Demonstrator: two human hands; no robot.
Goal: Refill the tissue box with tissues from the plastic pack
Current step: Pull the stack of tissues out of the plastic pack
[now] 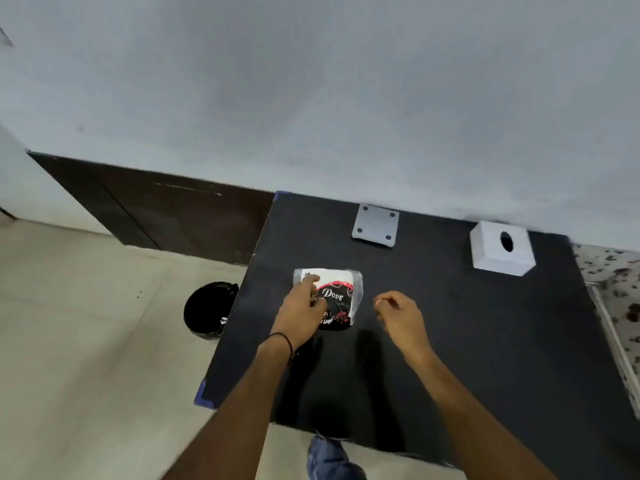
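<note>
Left fingers (310, 282) on plastic pack (337, 296) edge.

black table (450, 323) | grey plate (375, 225) at far edge | black bin (207, 310) on floor

Soft, dim, even light is falling from above, casting two faint forearm shadows onto the dark bench (450, 323). Nothing is glaring. The whole picture is looking slightly soft and smeared, and the wide lens is bending straight edges near the corners.
</note>
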